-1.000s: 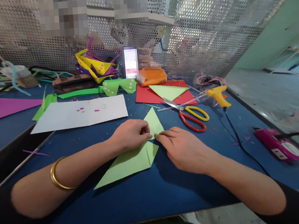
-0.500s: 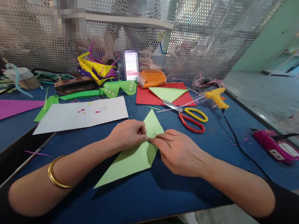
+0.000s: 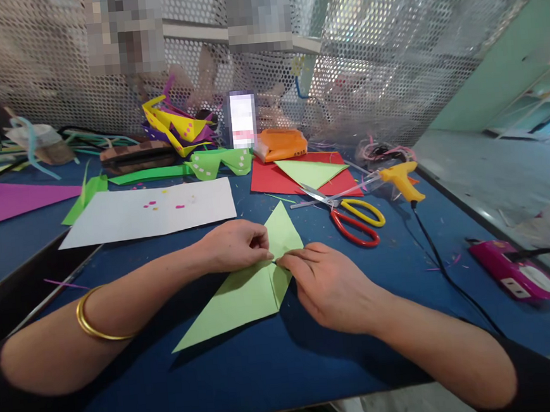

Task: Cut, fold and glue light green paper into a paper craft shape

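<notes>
A folded sheet of light green paper (image 3: 240, 307) lies in front of me, one sharp point toward the lower left and another upward. Both my hands meet over its middle. My left hand (image 3: 235, 244) comes in from the left with its fingers closed, pinching the paper near the crease. Opposite it, my right hand (image 3: 333, 284) has thumb and forefinger pressed together on the same spot, the tips almost touching those of the left. The fingertips partly cover the fold between them. Beyond the right hand lie scissors (image 3: 354, 215) with one red and one yellow handle.
A white sheet (image 3: 199, 205) with small pink bits lies at the left, near green paper glasses (image 3: 224, 162). A yellow glue gun (image 3: 401, 180) and a pink power strip (image 3: 515, 269) sit at the right. Behind stand a lit phone (image 3: 242, 119) and a perforated metal screen (image 3: 386, 51).
Hands and green paper stay almost in place; the fingertips have drawn slightly apart at the crease. The view has shifted a little.
</notes>
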Available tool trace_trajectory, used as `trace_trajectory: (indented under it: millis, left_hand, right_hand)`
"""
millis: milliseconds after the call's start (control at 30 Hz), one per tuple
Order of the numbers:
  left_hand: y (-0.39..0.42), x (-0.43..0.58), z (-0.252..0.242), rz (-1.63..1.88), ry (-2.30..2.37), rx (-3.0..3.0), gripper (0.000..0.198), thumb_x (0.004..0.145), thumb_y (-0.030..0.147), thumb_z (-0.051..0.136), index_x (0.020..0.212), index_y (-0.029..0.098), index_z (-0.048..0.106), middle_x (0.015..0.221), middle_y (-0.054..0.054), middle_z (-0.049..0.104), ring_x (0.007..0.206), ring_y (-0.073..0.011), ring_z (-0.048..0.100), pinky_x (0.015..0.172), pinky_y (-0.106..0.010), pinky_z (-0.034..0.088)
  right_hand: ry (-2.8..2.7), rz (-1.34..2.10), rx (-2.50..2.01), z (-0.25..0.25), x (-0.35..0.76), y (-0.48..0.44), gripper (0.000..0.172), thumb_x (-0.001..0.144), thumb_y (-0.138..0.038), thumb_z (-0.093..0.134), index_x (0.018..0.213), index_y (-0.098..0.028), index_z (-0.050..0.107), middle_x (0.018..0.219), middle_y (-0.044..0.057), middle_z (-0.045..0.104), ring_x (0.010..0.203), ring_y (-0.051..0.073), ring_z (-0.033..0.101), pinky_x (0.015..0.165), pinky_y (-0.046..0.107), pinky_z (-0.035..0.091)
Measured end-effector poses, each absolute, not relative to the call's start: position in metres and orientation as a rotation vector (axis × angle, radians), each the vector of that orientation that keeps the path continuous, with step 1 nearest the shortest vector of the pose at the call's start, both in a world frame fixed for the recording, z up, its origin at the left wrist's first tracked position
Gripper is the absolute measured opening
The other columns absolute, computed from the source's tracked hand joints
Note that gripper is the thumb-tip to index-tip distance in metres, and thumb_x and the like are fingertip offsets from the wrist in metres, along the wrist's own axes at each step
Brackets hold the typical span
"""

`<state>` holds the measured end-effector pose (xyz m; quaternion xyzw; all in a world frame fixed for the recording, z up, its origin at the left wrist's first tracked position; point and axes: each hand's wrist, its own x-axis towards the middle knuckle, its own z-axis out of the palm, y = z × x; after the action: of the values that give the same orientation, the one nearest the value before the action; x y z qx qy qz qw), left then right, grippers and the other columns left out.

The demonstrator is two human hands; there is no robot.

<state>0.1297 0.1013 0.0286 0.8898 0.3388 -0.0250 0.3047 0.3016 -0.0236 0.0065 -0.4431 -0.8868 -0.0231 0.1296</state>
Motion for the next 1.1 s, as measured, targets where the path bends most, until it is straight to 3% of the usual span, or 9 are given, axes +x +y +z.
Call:
trace_trajectory:
  millis: [367,633,733,800,900,1100]
  left_hand:
    - [0.098,0.131,0.028,-0.021,1.016,2.365,0.02,0.069,0.041,0.065,0.066,0.021,0.06,0.062,0.004,0.06,0.06,-0.014,0.052,0.052,-0.025,0.029]
    - [0.099,0.128,0.026,0.007,0.995,2.371,0.017,0.07,0.037,0.065,0.068,0.021,0.062,0.063,0.004,0.061,0.061,-0.0135,0.055,0.051,-0.024,0.03]
    - [0.094,0.123,0.028,0.065,0.916,2.501,0.013,0.076,0.033,0.062,0.077,0.021,0.066,0.073,0.002,0.067,0.07,-0.0149,0.061,0.057,-0.024,0.037]
    - [0.082,0.122,0.032,0.089,0.825,2.729,0.014,0.082,0.021,0.055,0.087,0.022,0.068,0.087,-0.001,0.07,0.079,-0.0166,0.065,0.061,-0.025,0.04]
    - [0.055,0.122,0.036,-0.199,0.735,3.057,0.03,0.074,0.002,0.052,0.093,0.018,0.068,0.084,-0.005,0.068,0.061,-0.0166,0.065,0.049,-0.027,0.038]
    - [0.03,0.127,0.033,-0.38,0.814,3.213,0.033,0.072,0.001,0.052,0.1,0.012,0.065,0.085,-0.008,0.065,0.054,-0.0165,0.063,0.04,-0.027,0.036]
  right_hand:
    - [-2.552,0.087,-1.371,0.007,0.304,-0.022,0.03,0.085,-0.008,0.041,0.111,-0.009,0.055,0.087,0.01,0.065,0.078,0.022,0.057,0.074,0.036,0.042]
    - [-2.696,-0.327,-1.224,-0.003,0.296,-0.024,0.037,0.081,-0.003,0.04,0.115,0.001,0.055,0.101,0.022,0.065,0.091,0.028,0.059,0.077,0.041,0.044]
    - [-2.731,-0.356,-1.252,-0.001,0.294,-0.023,0.036,0.08,-0.003,0.041,0.112,-0.001,0.057,0.101,0.022,0.066,0.086,0.028,0.06,0.073,0.04,0.044]
    - [-2.711,-0.275,-1.291,0.001,0.296,-0.022,0.034,0.08,-0.004,0.042,0.111,-0.003,0.057,0.1,0.019,0.066,0.086,0.026,0.06,0.075,0.039,0.043]
    - [-2.665,-0.089,-1.328,0.005,0.3,-0.021,0.034,0.079,-0.006,0.044,0.111,-0.008,0.055,0.096,0.013,0.067,0.087,0.023,0.06,0.077,0.036,0.043]
    - [-2.607,0.05,-1.375,0.008,0.305,-0.02,0.031,0.077,-0.007,0.045,0.108,-0.012,0.053,0.093,0.009,0.065,0.086,0.021,0.06,0.079,0.033,0.041]
